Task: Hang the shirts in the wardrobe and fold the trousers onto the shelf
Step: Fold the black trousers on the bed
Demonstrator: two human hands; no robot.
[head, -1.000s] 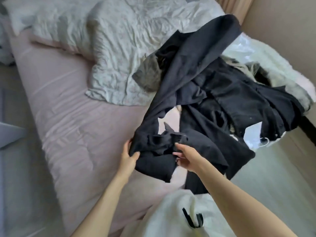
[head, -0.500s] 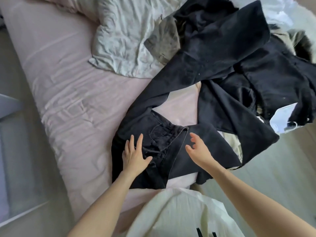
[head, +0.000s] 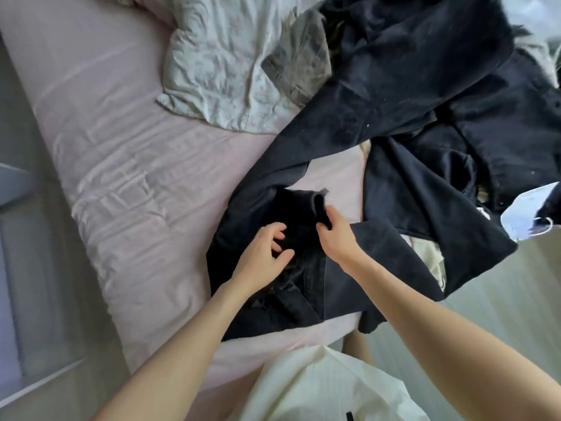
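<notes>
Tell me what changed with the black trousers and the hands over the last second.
The black trousers, first held up off the bed by both hands, were laid on the pink sheet and let go. Now the right hand pinches a fold at the waistband; the left hand hovers, fingers curled, holding nothing. The dark clothes pile and duvet stayed put.

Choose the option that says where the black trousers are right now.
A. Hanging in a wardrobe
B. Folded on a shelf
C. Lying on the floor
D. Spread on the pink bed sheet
D: the black trousers lie spread across the pink bed sheet, with the right hand pinching their waistband.
</notes>
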